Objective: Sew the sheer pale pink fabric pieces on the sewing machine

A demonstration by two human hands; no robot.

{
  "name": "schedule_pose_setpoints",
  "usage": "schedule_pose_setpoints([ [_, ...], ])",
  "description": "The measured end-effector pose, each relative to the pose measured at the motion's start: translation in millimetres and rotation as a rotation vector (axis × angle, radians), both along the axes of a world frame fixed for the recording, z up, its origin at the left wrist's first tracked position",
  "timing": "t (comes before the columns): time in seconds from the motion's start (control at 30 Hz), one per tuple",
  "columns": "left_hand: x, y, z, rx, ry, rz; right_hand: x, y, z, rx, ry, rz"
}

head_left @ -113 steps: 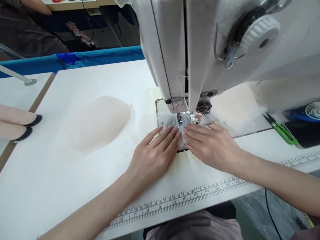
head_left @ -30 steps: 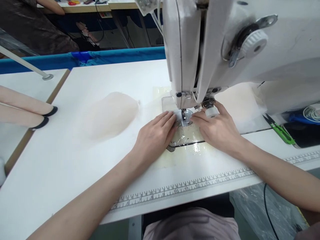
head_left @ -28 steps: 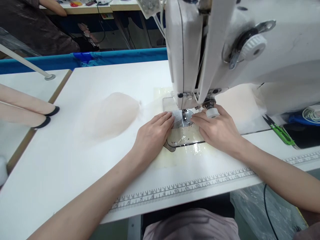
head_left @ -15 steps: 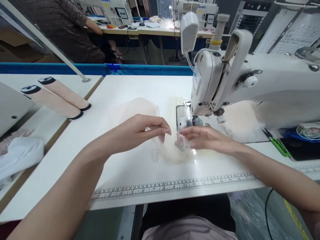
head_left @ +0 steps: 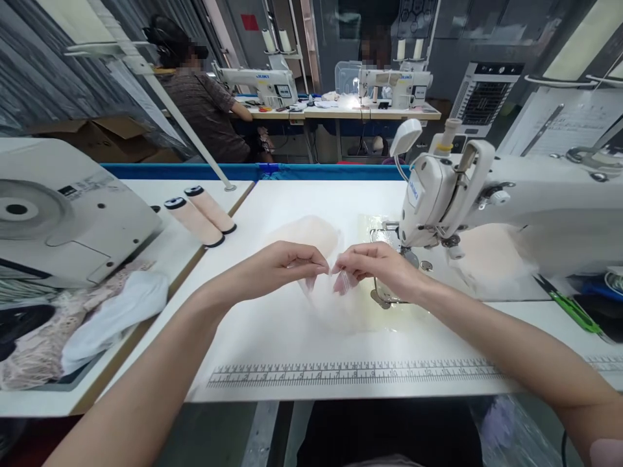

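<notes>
A sheer, pale pink piece of fabric (head_left: 311, 232) lies on the white table and rises between my hands. My left hand (head_left: 287, 264) pinches its edge between thumb and fingertips. Close beside it, almost touching, my right hand (head_left: 372, 264) also has its fingers closed on the thin fabric, left of the needle area. The white sewing machine (head_left: 428, 188) stands just right of my right hand; its metal needle plate (head_left: 382, 297) shows partly behind that hand. The fabric is so see-through that its outline is hard to follow.
Two pale pink thread spools (head_left: 197, 220) lie at the left. White cloth (head_left: 117, 318) and lace are heaped beside another machine (head_left: 73, 214). Green-handled scissors (head_left: 574, 311) lie at the right. A ruler strip (head_left: 341, 375) runs along the front edge. A person (head_left: 204, 117) sits beyond.
My right hand has moved left, away from the needle area, to meet my left hand, and its fingers have closed on the fabric. The camera view has tilted up.
</notes>
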State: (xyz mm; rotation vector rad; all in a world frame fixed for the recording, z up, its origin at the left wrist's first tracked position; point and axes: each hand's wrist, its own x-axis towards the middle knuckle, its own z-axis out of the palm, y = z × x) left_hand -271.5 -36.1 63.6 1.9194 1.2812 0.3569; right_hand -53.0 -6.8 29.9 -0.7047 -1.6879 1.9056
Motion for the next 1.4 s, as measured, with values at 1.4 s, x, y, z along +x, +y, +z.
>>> schedule_pose_setpoints([
  [1.4,-63.6,96.8,-69.5,0.659,0.29,0.617,-46.7,83.3,-36.3,0.85,-0.89,-0.38],
])
